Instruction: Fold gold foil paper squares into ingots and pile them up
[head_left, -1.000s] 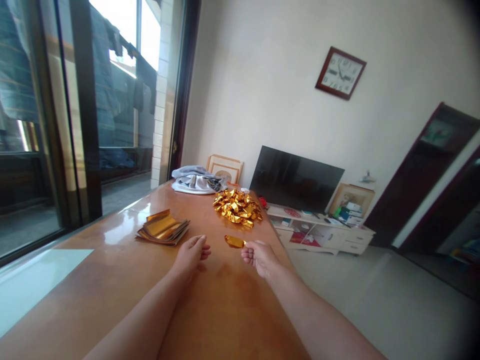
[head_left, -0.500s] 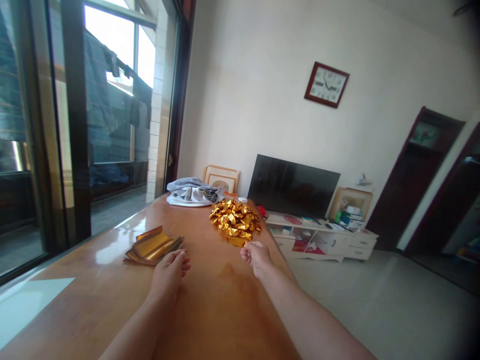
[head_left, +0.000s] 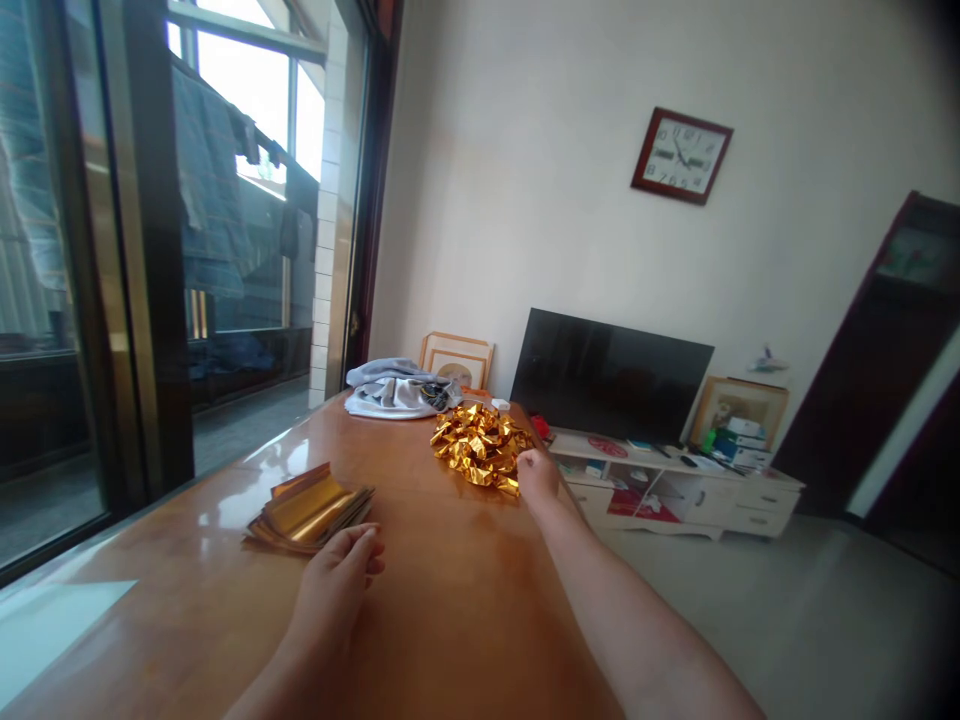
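On the wooden table lies a fanned stack of gold foil paper sheets [head_left: 311, 512], its top sheet curling up. My left hand [head_left: 341, 568] rests beside the near right edge of that stack, its fingers curled in and no sheet showing in them. Farther off is a heap of folded gold foil pieces [head_left: 480, 445], crumpled and shiny. At the heap's right edge is my right hand [head_left: 538, 474], closed like a fist. Its fingertips are turned away, so whether it grips a foil piece is hidden.
Folded grey clothing [head_left: 397, 388] lies at the table's far end, by a small white object [head_left: 500, 404]. A pale sheet [head_left: 64, 630] covers the near left corner of the table [head_left: 450, 620]. Beyond its right edge stand a television [head_left: 611, 375] and a white cabinet [head_left: 739, 500].
My right hand has moved forward and right, from the near side of the heap to its right edge. The left hand stays by the stack. The view has turned slightly left.
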